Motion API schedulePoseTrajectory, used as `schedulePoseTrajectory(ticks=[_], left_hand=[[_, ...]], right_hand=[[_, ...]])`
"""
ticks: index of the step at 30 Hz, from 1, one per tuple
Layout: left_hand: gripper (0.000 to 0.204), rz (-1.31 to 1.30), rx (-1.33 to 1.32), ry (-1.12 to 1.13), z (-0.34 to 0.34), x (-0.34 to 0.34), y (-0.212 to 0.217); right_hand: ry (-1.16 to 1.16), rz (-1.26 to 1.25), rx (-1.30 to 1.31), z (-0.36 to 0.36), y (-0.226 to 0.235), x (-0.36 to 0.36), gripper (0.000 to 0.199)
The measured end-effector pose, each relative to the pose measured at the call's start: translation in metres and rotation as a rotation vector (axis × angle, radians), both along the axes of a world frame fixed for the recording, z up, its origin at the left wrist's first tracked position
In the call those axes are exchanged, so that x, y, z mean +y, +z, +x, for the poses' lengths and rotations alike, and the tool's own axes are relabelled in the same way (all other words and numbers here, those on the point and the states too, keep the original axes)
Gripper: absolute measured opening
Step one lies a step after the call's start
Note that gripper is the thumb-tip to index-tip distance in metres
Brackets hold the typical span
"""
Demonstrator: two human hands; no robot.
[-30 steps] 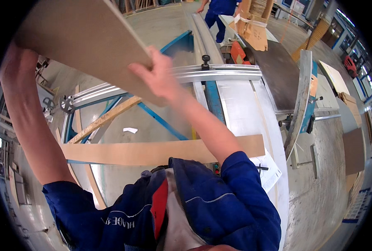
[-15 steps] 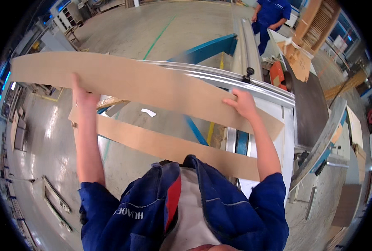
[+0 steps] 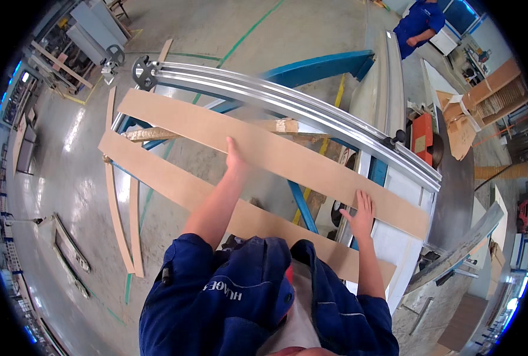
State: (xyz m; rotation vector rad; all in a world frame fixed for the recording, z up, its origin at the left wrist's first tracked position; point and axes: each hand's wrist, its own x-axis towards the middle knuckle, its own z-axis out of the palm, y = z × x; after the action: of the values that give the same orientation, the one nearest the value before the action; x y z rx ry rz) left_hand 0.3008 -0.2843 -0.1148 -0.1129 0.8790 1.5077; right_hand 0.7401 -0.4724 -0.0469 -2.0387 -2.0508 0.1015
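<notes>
A grey concrete floor (image 3: 56, 178) with a dull shine surrounds the desk (image 3: 405, 193), and a green line (image 3: 250, 35) crosses it beyond the desk's far edge. Past the far left corner stand pale grey panels (image 3: 90, 34), while a narrow metal frame (image 3: 68, 256) lies off the left edge. Beyond the far right corner is a blue-edged dark window (image 3: 458, 22); bright lights (image 3: 515, 304) glow off the right edge.

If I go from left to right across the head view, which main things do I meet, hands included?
Large black wheel, left hand, right hand, black knob, red cover, brown panel on the floor.
</notes>
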Motion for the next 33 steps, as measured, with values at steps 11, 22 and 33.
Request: schedulePoseTrajectory(ticks=[11, 22, 33], left_hand=[[0.073, -0.212, 0.350, -0.632, 0.010, 0.017, -0.021], [0.047, -0.102, 0.420, -0.520, 0.000, 0.066, -0.009], [0.040, -0.207, 1.095, -0.094, 0.005, 0.048, 0.011]], right_hand=[[-0.139, 0.133, 0.025, 0.041, -0.033, 0.022, 0.057], [-0.272, 0.131, -0.003, 0.040, -0.032, 0.079, 0.054], [-0.393, -0.022, -0.117, 0.035, -0.045, 0.088, 0.058]])
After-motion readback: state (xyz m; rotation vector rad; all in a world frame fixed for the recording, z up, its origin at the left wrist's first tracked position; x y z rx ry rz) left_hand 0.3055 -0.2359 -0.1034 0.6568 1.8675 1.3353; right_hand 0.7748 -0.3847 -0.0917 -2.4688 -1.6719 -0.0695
